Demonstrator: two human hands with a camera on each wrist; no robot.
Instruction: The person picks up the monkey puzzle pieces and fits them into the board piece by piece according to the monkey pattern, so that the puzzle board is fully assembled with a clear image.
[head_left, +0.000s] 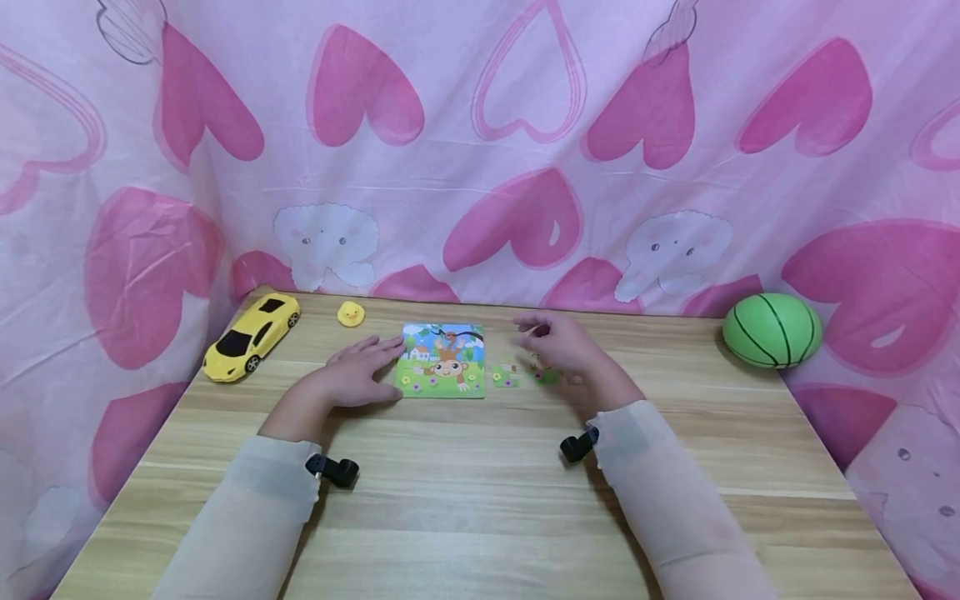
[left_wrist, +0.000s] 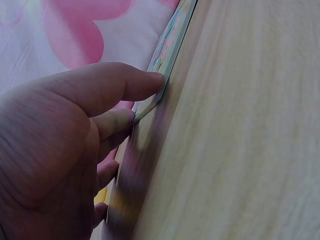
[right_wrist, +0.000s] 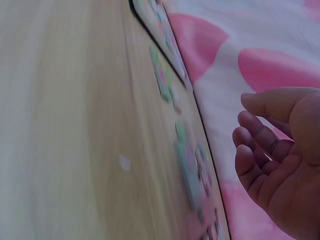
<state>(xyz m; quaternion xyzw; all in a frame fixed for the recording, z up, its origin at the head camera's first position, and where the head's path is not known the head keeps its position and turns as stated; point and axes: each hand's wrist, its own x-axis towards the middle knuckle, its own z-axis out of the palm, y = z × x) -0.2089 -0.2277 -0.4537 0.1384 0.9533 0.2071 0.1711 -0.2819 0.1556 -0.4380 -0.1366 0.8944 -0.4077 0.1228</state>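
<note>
A square picture puzzle [head_left: 441, 362] with a cartoon monkey lies flat on the table. At its left side rests my left hand [head_left: 352, 375], fingers spread; in the left wrist view the thumb [left_wrist: 145, 84] and a finger touch the edge near a corner. To the right of the puzzle lies a loose puzzle piece [head_left: 505, 377] with flowers on green. My right hand [head_left: 564, 342] hovers over more pieces [head_left: 546, 377], partly covering them. In the right wrist view its fingers [right_wrist: 262, 132] are loosely bent, nothing held, with blurred pieces [right_wrist: 189, 172] below.
A yellow toy car [head_left: 253, 337] stands at the table's left edge, and a small yellow rubber duck [head_left: 350, 314] sits near the back. On the right edge is a green ball [head_left: 772, 331] with black lines. A pink heart-patterned curtain [head_left: 517, 217] hangs behind the wooden table [head_left: 457, 517].
</note>
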